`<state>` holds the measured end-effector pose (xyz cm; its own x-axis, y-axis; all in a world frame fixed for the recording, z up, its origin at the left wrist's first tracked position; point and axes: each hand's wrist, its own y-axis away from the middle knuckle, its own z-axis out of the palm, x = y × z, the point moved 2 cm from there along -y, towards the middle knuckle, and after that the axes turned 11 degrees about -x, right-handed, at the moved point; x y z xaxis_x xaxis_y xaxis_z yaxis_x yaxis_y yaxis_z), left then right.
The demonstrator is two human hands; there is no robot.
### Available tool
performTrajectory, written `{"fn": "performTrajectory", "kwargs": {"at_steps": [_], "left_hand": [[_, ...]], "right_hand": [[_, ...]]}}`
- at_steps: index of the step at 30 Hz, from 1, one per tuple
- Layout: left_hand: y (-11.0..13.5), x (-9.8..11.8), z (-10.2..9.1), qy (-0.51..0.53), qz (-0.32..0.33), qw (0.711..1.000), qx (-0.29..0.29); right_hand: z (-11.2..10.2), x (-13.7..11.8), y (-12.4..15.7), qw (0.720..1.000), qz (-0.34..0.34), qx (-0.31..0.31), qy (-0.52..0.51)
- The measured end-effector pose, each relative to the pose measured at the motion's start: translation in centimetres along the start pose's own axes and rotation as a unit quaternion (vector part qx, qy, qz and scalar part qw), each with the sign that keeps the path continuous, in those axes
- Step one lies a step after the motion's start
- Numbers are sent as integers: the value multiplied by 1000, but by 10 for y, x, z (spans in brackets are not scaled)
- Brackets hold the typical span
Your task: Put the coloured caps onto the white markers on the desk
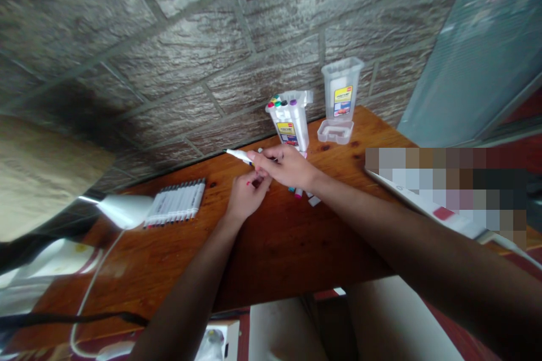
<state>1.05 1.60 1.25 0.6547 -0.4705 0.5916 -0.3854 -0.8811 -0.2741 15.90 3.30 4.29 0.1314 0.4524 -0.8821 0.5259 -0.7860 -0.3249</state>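
Note:
My right hand (292, 168) is closed around a white marker (239, 155), whose dark narrow end points left. Just below it, my left hand (248, 197) has its fingers curled together against the right fingers; what they hold, if anything, is hidden. A small red spot shows on the left hand. Behind the hands stands a clear marker box (295, 130) with several coloured caps at its top. Partly under my right hand lie loose pieces, among them a pink cap (298, 193). To the left, a row of white markers (175, 201) lies side by side.
A second clear box (344, 90) stands at the back right, its open lid (335, 132) on the wooden table (271, 254). A white cone-shaped object (125, 211) and a cable (95, 282) are at left. A stone wall (190, 39) rises behind; a white device (449, 211) sits right.

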Motion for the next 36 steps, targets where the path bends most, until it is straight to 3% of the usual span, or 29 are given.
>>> {"fn": "performTrajectory", "kwargs": {"at_steps": [7, 12, 16, 22, 25, 31, 36], "left_hand": [[0, -3, 0, 10, -4, 1000, -10], [-2, -7, -3, 109, -30, 991, 72], [-3, -8, -5, 231, -58, 963, 124], [-6, -12, -5, 293, -97, 938, 157], [-8, -16, -4, 314, -105, 926, 182], [-8, -15, -10, 248, -71, 931, 258], [-3, -10, -15, 129, -11, 960, 249]], "right_hand": [[0, 7, -4, 999, 21, 32, 4], [-5, 14, -4, 994, 52, 74, 57], [-1, 14, -1, 992, 5, 42, 118], [6, 12, 1, 982, -61, -72, 163], [-1, 12, -1, 983, -37, -46, 175], [-25, 15, -5, 976, 83, 66, 190], [-32, 16, -5, 967, 95, 58, 230]]}}
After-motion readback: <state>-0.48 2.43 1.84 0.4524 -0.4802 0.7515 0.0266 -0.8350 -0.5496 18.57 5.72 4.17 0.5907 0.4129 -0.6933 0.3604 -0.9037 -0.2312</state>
